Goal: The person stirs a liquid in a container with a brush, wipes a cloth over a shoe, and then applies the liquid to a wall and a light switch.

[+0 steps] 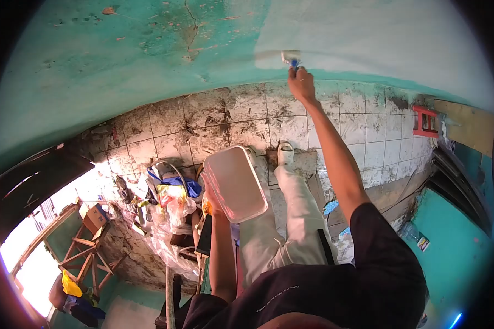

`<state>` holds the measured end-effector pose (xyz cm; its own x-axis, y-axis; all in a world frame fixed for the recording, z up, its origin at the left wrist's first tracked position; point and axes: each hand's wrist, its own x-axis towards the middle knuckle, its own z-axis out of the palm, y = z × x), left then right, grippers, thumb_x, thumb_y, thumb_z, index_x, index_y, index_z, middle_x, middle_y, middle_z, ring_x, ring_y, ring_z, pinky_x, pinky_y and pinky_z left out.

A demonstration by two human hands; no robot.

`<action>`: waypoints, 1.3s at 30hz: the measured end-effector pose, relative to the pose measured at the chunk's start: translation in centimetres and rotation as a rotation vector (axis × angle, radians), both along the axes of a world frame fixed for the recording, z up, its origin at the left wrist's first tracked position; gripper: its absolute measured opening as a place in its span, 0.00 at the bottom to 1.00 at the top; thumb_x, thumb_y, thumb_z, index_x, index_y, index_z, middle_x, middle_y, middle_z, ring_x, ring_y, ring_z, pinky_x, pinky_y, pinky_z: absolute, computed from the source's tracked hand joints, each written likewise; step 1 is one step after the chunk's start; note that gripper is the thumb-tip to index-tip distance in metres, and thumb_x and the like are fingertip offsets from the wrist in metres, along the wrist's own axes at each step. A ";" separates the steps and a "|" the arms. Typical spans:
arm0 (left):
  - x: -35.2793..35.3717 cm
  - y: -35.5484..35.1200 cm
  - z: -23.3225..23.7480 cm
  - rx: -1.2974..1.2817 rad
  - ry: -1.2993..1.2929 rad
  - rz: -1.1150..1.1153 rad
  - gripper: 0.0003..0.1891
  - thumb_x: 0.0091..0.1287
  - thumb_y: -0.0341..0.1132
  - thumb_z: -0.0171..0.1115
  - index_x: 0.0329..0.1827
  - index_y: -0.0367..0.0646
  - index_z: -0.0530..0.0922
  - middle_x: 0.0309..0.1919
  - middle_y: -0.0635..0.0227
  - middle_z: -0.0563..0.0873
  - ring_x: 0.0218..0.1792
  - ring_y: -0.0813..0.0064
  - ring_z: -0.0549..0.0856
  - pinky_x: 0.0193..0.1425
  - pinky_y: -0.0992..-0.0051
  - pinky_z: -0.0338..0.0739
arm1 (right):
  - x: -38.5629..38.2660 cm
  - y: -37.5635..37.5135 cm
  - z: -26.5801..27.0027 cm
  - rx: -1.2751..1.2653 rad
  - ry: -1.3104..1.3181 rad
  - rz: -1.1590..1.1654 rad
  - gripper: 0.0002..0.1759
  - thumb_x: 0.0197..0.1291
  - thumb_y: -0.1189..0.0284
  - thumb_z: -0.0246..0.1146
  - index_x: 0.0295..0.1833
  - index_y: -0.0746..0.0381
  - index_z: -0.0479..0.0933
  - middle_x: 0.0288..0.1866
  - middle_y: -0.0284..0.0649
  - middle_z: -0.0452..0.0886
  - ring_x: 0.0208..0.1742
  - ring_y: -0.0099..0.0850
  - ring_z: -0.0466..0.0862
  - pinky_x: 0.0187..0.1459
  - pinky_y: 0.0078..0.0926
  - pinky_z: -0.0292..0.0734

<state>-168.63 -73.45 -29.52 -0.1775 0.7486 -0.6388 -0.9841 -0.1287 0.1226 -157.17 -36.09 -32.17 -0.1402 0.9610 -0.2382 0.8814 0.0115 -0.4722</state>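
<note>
My right hand [301,85] is stretched out to the wall, its fingers closed around the blue handle of a paintbrush [291,57]. The brush's pale, wide head meets the wall [335,38] at the border between green and a whitish coat. In front of my body, my left hand [216,204] grips a whitish rectangular paint tray [261,192] by its left side. A pale, smooth surface fills the tray, which looks tilted from this view. The tray itself hides some of my left fingers.
Below the painted wall lies a dirty tiled floor [247,112]. Plastic bags [173,230] and a blue cloth [191,186] are heaped at left, near a wooden frame [85,257]. A red plastic object [425,122] stands at right, near dark stacked panels [458,181].
</note>
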 end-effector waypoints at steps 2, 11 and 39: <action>-0.1 0.1 -0.1 0.022 -0.021 -0.005 0.39 0.71 0.68 0.45 0.75 0.47 0.64 0.65 0.58 0.77 0.60 0.53 0.81 0.61 0.48 0.79 | 0.4 -0.7 6.7 0.123 0.160 0.010 0.20 0.72 0.60 0.54 0.46 0.71 0.72 0.24 0.55 0.81 0.27 0.50 0.85 0.27 0.45 0.76; -0.7 0.8 -0.1 0.079 -0.043 -0.037 0.40 0.71 0.68 0.45 0.75 0.47 0.63 0.65 0.57 0.76 0.60 0.53 0.81 0.62 0.47 0.79 | -2.3 -1.4 5.8 0.450 0.102 0.031 0.21 0.74 0.66 0.51 0.58 0.75 0.60 0.17 0.53 0.78 0.20 0.52 0.82 0.18 0.46 0.76; 0.7 0.1 -11.8 -0.019 0.045 -0.066 0.41 0.71 0.68 0.44 0.76 0.44 0.61 0.67 0.56 0.74 0.61 0.52 0.80 0.62 0.48 0.79 | 0.1 -0.1 -13.8 0.217 0.191 0.005 0.26 0.77 0.61 0.44 0.63 0.76 0.65 0.17 0.53 0.78 0.21 0.53 0.82 0.22 0.45 0.76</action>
